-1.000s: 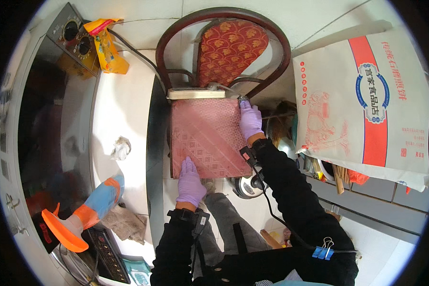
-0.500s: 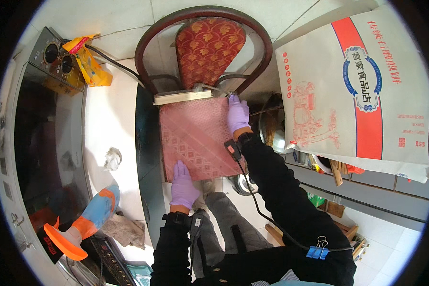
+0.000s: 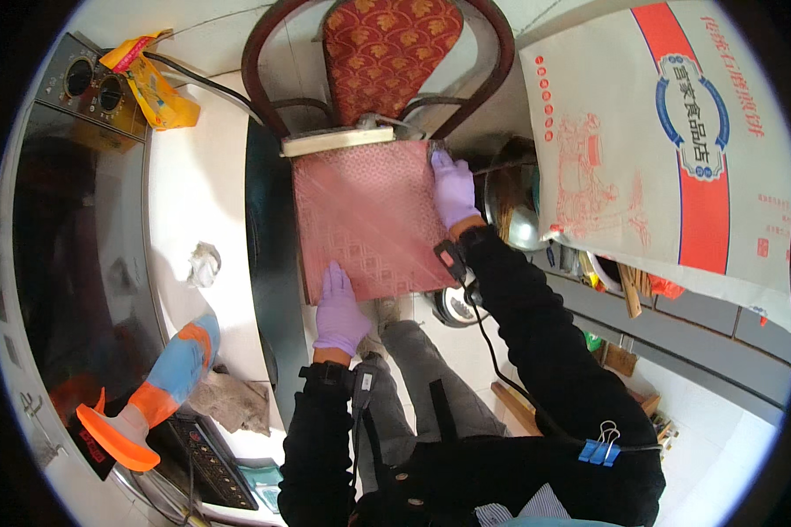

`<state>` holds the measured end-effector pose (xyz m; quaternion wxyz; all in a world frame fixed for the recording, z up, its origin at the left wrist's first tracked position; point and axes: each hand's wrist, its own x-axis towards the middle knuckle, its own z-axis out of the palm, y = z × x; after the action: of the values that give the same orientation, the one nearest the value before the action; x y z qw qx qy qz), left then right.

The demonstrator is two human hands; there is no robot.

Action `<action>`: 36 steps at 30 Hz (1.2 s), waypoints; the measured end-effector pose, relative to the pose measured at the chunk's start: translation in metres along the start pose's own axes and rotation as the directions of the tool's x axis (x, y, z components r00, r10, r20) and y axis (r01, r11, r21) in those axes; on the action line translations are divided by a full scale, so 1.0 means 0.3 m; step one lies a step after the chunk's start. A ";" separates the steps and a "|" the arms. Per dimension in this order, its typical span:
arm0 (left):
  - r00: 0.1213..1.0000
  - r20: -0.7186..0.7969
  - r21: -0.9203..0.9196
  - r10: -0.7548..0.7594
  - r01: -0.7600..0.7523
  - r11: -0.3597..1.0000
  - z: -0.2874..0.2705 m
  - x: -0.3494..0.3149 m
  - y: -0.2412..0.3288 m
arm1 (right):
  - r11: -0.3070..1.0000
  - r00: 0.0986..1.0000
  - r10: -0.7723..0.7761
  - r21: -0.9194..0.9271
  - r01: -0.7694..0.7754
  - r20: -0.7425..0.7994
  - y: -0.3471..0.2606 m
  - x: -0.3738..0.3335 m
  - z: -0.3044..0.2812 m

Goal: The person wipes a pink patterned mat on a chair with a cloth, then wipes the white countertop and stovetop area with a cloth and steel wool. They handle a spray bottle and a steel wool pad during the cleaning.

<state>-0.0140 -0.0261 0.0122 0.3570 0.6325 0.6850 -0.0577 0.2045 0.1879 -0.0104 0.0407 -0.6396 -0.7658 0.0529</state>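
A square seat (image 3: 369,215) with a red, diamond-patterned surface lies in front of me, glossy as if under clear plastic. My left hand (image 3: 340,314), in a purple glove, rests on its near left part with fingers stretched flat and holding nothing. My right hand (image 3: 454,189), gloved alike, is at the far right corner with fingers close together. Under those fingertips shows a small dark patch; whether it is part of the seat or a separate thing, I cannot tell. Along the far edge lies a narrow cream bar (image 3: 338,140), below the chair's red leaf-patterned backrest (image 3: 387,53).
A large printed paper bag (image 3: 606,158) stands at right over grey drawers. To the left, a white ledge carries a yellow packet (image 3: 154,88), crumpled tissue (image 3: 204,265), a grey cloth (image 3: 230,400) and an orange-blue object (image 3: 163,395) beside a dark-fronted appliance (image 3: 79,228).
The whole scene has shifted upward in the picture as my head moved. Both hands stay at the seat; my right fingertips still touch its far right corner.
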 end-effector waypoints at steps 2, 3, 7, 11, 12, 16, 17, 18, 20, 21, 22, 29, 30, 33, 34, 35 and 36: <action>1.000 0.007 0.051 0.012 -0.012 0.999 -0.004 0.004 0.003 | 1.000 0.996 0.005 -0.024 -0.003 0.084 0.011 -0.190 0.029; 1.000 0.027 0.048 -0.001 0.000 0.999 -0.004 0.004 0.005 | 0.997 0.984 0.078 -0.003 -0.078 0.163 0.016 -0.282 0.050; 0.996 -0.058 0.118 0.070 -0.062 0.991 -0.002 0.015 -0.005 | 0.988 0.987 -0.154 0.007 0.154 0.051 0.010 -0.549 0.041; 0.994 -0.102 -0.234 0.047 -0.070 0.970 -0.018 0.018 -0.053 | 0.993 0.992 -0.120 0.007 0.120 -0.030 -0.002 -0.330 -0.016; 0.999 -0.050 -0.364 -0.014 -0.005 0.931 -0.026 0.004 -0.063 | 1.000 0.998 -0.027 -0.014 0.027 0.057 -0.003 -0.270 -0.020; 0.928 -0.364 -0.344 0.077 -0.211 0.915 -0.084 -0.162 -0.078 | 0.998 0.996 -0.023 0.056 0.027 -0.086 -0.056 -0.284 0.009; 0.906 -0.413 -0.364 0.089 -0.255 0.896 -0.104 -0.231 -0.074 | 0.983 0.999 0.012 0.186 -0.004 -0.039 -0.086 -0.362 0.018; 0.892 -0.443 -0.390 0.085 -0.277 0.878 -0.125 -0.304 -0.071 | 0.954 0.990 0.075 0.281 -0.107 0.123 -0.121 -0.445 0.024; 0.859 -0.510 -0.452 0.049 -0.315 0.835 -0.172 -0.443 -0.070 | 0.958 0.993 -0.119 0.264 0.110 0.017 -0.242 -0.575 0.044; 0.852 -0.523 -0.482 0.029 -0.324 0.814 -0.197 -0.505 -0.074 | 0.947 0.973 -0.226 0.224 0.231 -0.047 -0.303 -0.603 0.056; 0.848 -0.530 -0.525 -0.002 -0.326 0.786 -0.218 -0.560 -0.076 | 0.946 0.953 -0.297 0.153 0.285 0.063 -0.363 -0.614 0.068; 0.623 -0.778 -0.369 -0.079 -0.350 0.861 -0.332 -0.857 -0.152 | 0.898 0.986 -0.163 0.419 0.131 0.040 -0.217 -0.650 0.013; 0.603 -0.790 -0.411 -0.114 -0.382 0.828 -0.338 -0.883 -0.165 | 0.932 0.984 -0.176 0.328 0.153 0.041 -0.129 -0.662 -0.015; 0.506 -0.832 -0.486 -0.229 -0.462 0.742 -0.330 -0.937 -0.189 | 0.976 0.969 -0.150 0.126 0.177 -0.194 -0.055 -0.654 -0.035; 0.494 -0.841 -0.465 -0.222 -0.447 0.764 -0.332 -0.948 -0.201 | 0.984 0.976 -0.124 0.108 0.145 -0.182 -0.071 -0.648 -0.030; 0.487 -0.849 -0.443 -0.206 -0.441 0.781 -0.337 -0.956 -0.214 | 0.994 0.991 -0.056 0.091 0.067 -0.119 -0.097 -0.640 -0.021; 0.466 -0.869 -0.396 -0.164 -0.459 0.796 -0.339 -0.957 -0.223 | 0.960 0.999 -0.009 0.278 0.023 -0.053 -0.148 -0.637 -0.004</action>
<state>-0.1328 -0.2219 0.2239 0.1363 0.4890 0.6885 0.5179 0.1956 -0.0080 -0.0022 0.1501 -0.6226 -0.7546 0.1433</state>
